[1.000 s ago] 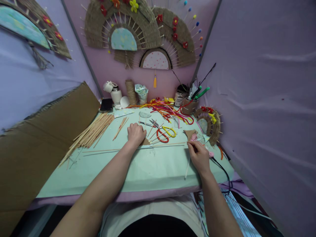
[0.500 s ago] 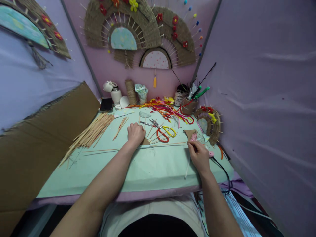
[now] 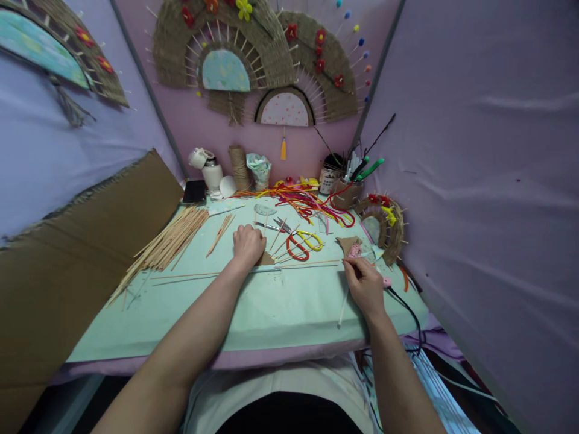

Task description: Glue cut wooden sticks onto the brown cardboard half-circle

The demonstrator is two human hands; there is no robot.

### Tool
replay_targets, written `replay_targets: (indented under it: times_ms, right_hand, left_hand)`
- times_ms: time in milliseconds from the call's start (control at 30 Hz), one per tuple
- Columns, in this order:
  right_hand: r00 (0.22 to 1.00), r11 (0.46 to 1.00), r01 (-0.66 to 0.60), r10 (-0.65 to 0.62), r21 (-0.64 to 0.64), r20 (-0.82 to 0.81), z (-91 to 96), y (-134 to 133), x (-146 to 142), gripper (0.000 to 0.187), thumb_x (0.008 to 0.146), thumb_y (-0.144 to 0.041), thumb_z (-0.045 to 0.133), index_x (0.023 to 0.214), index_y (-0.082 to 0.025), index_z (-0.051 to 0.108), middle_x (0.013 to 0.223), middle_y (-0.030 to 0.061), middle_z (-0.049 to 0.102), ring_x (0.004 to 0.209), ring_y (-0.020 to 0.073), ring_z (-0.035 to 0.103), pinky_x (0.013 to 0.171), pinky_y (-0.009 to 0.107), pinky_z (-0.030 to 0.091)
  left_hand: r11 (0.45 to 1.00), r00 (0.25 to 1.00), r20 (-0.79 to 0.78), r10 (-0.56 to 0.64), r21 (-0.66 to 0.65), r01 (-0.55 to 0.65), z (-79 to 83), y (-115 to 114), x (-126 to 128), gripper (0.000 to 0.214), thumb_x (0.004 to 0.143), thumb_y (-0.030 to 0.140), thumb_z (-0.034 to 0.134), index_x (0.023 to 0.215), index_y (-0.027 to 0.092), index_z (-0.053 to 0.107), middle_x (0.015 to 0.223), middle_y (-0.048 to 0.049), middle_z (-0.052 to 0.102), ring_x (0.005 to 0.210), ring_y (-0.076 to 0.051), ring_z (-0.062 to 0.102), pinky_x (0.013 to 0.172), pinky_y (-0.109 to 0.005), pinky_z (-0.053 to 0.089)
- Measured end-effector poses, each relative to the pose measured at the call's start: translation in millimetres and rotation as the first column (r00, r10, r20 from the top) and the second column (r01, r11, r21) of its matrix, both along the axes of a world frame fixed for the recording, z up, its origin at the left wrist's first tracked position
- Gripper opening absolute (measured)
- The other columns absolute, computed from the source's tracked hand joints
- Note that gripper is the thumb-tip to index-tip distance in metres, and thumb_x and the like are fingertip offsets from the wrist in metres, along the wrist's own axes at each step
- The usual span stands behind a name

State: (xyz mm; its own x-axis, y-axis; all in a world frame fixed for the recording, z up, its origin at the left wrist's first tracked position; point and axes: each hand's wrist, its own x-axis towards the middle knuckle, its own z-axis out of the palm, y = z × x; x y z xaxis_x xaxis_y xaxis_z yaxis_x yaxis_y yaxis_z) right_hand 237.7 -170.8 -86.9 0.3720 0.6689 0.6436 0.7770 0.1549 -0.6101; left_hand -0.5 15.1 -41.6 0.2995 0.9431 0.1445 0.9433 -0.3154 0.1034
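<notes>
My left hand (image 3: 248, 244) rests knuckles-up on the mint green table cover (image 3: 271, 307), fingers curled over a small brown cardboard piece (image 3: 266, 260). Just in front of it a thin wooden stick (image 3: 298, 264) lies across the table. My right hand (image 3: 364, 286) is closed in a pinch near the right end of that stick; a white rod (image 3: 342, 311) sticks out below the hand. Whether it grips the rod or the stick I cannot make out. Red and yellow scissors (image 3: 302, 244) lie between the hands, a little farther back.
A bundle of wooden sticks (image 3: 167, 244) fans out at the left, beside a big cardboard sheet (image 3: 81, 253). Coloured pipe cleaners (image 3: 312, 205), a twine spool (image 3: 238, 167), a pen cup (image 3: 348, 191) and a small woven fan (image 3: 384, 226) crowd the back and right. A black cable (image 3: 409, 313) hangs off the right edge.
</notes>
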Motion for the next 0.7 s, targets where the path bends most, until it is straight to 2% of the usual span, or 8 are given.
replay_targets:
  times_ms: [500, 700]
  right_hand:
    - [1.0, 1.0, 0.015, -0.015, -0.007, 0.004, -0.1, -0.2, -0.2, 0.019, 0.091, -0.03, 0.053, 0.086, -0.019, 0.068, 0.08, 0.0044, 0.068, 0.073, 0.0173, 0.062, 0.07, 0.03, 0.048]
    - [0.999, 0.999, 0.04, -0.04, 0.036, -0.004, 3.7, -1.5, -4.8, 0.019, 0.092, -0.03, 0.053, 0.087, -0.018, 0.067, 0.083, 0.0056, 0.069, 0.076, 0.0174, 0.063, 0.066, 0.029, 0.048]
  left_hand:
    - [1.0, 1.0, -0.008, -0.006, 0.013, 0.006, 1.0, -1.9, 0.2, 0.035, 0.09, 0.034, 0.046, 0.097, 0.017, 0.075, 0.108, -0.0163, 0.063, 0.109, -0.034, 0.05, 0.088, -0.044, 0.039]
    - [1.0, 1.0, 0.0, -0.003, 0.009, 0.003, 0.3, -1.4, -0.1, 0.032, 0.089, 0.029, 0.046, 0.097, 0.017, 0.075, 0.108, -0.0157, 0.063, 0.111, -0.033, 0.049, 0.089, -0.044, 0.038]
